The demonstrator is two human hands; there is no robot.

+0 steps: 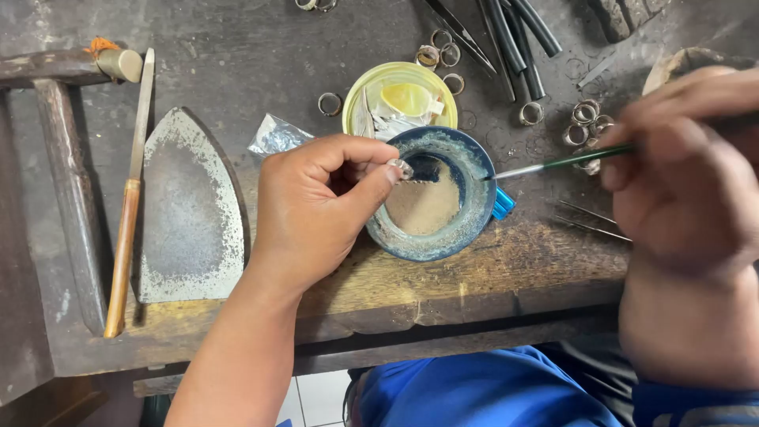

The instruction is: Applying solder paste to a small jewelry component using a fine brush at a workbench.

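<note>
My left hand [316, 209] pinches a small silver ring [402, 168] between thumb and forefinger, over the left rim of a blue bowl [466, 229] crusted with pale residue. My right hand [684, 174] holds a thin green-handled brush [565, 162]; its metal end and tip point left and reach the bowl's right rim. The brush tip is apart from the ring. Behind the bowl sits a yellow lid [356, 103] holding pale scraps.
Several metal rings [585, 122] lie scattered at the back. Black rods [514, 39] lie at the top. A flat iron-shaped steel plate [186, 209], a long file [130, 198] and a hammer [67, 174] rest at left. Tweezers [593, 221] lie right of the bowl.
</note>
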